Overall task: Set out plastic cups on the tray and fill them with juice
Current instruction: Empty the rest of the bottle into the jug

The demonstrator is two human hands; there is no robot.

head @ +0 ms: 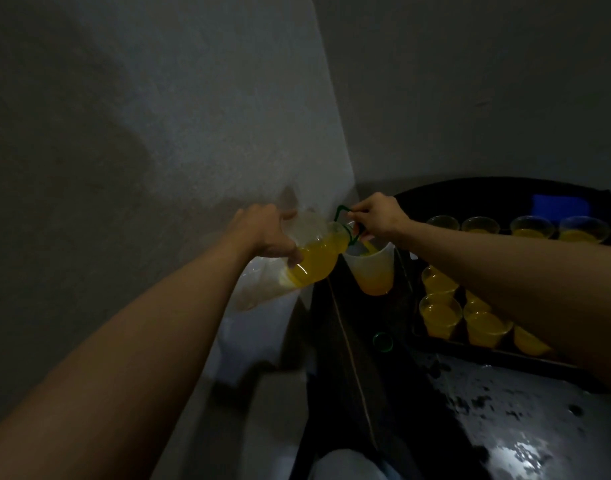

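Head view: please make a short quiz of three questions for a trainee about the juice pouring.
1. True or false: the juice bottle is tilted over the pitcher.
2. Which hand holds the bottle's green handle? A) left hand B) right hand
3. Fill in: the cups on the tray hold ____ juice.
Key: 1 true; 2 B; 3 yellow.

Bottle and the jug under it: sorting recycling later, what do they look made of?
Bottle: probably clear glossy plastic; juice shows sharply through, with glints. Jug: seemingly milky, matte plastic; juice shows only dimly through its wall.
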